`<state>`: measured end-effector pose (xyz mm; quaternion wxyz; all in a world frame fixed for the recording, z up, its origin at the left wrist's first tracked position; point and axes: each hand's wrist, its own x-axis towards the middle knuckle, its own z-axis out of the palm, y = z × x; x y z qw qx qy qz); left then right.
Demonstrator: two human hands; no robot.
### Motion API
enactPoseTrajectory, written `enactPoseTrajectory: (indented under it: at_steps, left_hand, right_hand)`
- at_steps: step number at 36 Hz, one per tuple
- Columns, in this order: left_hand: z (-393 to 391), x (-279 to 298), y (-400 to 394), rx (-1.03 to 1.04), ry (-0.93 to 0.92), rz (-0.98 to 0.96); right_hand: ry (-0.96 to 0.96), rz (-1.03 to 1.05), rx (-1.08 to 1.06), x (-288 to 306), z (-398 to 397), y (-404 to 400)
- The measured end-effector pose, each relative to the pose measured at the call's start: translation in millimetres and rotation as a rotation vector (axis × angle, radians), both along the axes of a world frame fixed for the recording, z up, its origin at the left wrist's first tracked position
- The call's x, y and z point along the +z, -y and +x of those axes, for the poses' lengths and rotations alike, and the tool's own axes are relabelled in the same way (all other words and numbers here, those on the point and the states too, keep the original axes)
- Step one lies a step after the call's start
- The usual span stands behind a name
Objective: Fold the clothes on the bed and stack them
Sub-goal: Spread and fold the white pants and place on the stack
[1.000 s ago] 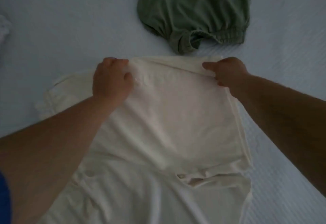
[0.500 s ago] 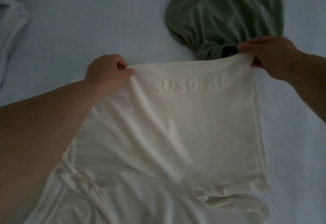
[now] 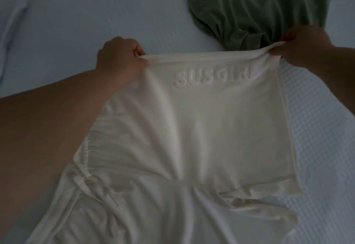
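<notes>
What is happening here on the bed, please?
A person is folding clothes on a bed. Both hands hold the far edge of a cream-white garment: the left hand pinches one corner and the right hand pinches the other, with the edge stretched between them and lifted. The near part of the garment lies wrinkled on the bed. A green garment lies crumpled beyond it, not folded. Some pale cloth shows at the far left edge.

left hand (image 3: 120,59) and right hand (image 3: 305,46) pinch cream garment (image 3: 201,128) top edge, stretched taut. green garment (image 3: 255,7) lies beyond on bed (image 3: 96,13).
</notes>
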<state>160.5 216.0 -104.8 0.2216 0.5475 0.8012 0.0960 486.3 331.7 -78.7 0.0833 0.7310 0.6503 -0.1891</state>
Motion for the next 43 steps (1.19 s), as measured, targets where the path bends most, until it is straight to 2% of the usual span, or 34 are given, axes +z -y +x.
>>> enactPoseTrajectory:
  at_steps: [4, 9, 11, 16, 19, 22, 26, 32, 38, 40, 43]
  left_hand:
    - [17.2, 1.7, 17.6, 0.012, -0.128, 0.052]
    - [38.2, 15.7, 77.3, -0.021, -0.088, 0.168]
    - [43.2, 23.1, 107.8, -0.028, -0.046, 0.163]
    - [58.5, 38.5, 200.1, -0.049, 0.121, -0.032]
    - [59.8, 43.1, 259.2, -0.021, 0.188, -0.158]
    - [55.3, 42.8, 304.8, 0.038, 0.247, -0.288]
    - [50.9, 44.2, 346.1, 0.152, 0.269, -0.455]
    - [45.5, 40.7, 389.9, 0.286, 0.279, -0.576]
    - [42.7, 22.4, 423.1, 0.324, 0.173, -0.576]
    - [42.4, 17.8, 431.3, 0.43, 0.208, -0.559]
    - [43.4, 16.6, 439.8, 0.789, 0.489, -0.453]
  right_hand:
    - [-0.088, 0.139, -0.117, -9.0, 2.9, 19.4]
    - [-0.266, 0.302, -0.177, -4.4, 4.1, 100.4]
    - [-0.333, 0.265, -0.173, -1.5, 2.6, 148.5]
    - [-0.416, 0.069, -0.169, 10.4, 3.1, 280.1]
    - [-0.364, -0.122, -0.27, 18.2, 7.8, 350.6]
    - [-0.287, -0.206, -0.352, 27.6, 15.9, 408.9]
    - [-0.187, -0.224, -0.408, 36.1, 30.6, 462.5]
    - [-0.137, -0.343, -0.578, 26.0, 52.7, 523.2]
    - [-0.224, -0.42, -0.783, -2.0, 65.4, 576.7]
    - [-0.319, -0.4, -0.86, -10.4, 68.5, 589.3]
    - [-0.44, -0.332, -0.969, -18.8, 69.8, 599.5]
